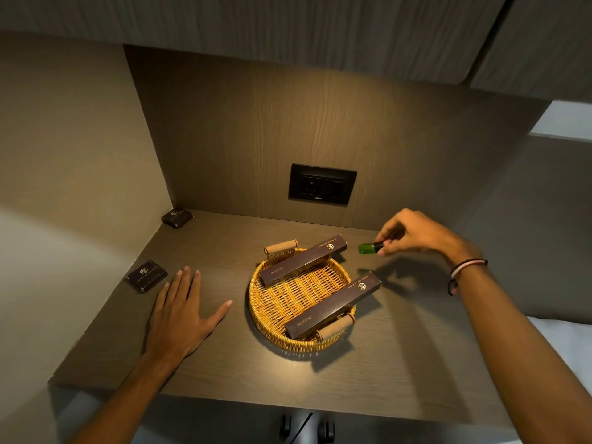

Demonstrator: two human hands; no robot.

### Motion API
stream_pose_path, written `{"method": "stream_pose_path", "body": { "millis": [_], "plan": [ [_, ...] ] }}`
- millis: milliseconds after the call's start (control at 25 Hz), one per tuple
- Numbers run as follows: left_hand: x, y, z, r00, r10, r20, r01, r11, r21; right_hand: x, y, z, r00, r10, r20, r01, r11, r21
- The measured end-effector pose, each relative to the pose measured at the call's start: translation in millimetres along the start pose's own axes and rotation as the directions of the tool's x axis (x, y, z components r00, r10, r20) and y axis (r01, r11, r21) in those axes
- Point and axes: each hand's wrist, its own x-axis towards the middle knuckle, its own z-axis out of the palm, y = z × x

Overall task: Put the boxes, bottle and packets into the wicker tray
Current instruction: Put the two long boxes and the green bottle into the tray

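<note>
A round wicker tray (272,310) with two roll handles sits mid-shelf. Two long dark boxes lie across it, their right ends sticking out over the rim: one at the back (302,260), one at the front (333,305). My right hand (413,233) holds a small green bottle (368,248) by its dark cap, sideways in the air just right of the tray's back edge. My left hand (181,310) rests flat on the shelf left of the tray, fingers spread. One dark packet (146,275) lies by my left fingertips, another (177,217) in the back left corner.
The wooden shelf (400,357) is boxed in by a wall on the left, a back panel with a black socket plate (322,184), and cabinets overhead. Its front edge runs below my forearms. A white surface (563,341) shows at far right.
</note>
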Motion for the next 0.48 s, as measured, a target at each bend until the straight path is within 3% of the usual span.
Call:
{"method": "stream_pose_path", "body": {
  "millis": [160,480],
  "plan": [
    [-1,5,3,1.0,0.009,-0.001,-0.009,1.0,0.001,3,-29,12,0.993,-0.106,0.052,0.108,0.993,-0.043],
    [-2,7,5,1.0,0.019,-0.001,-0.019,1.0,0.019,15,-43,66,0.994,-0.089,0.06,0.103,0.949,-0.299]
  ]
}}
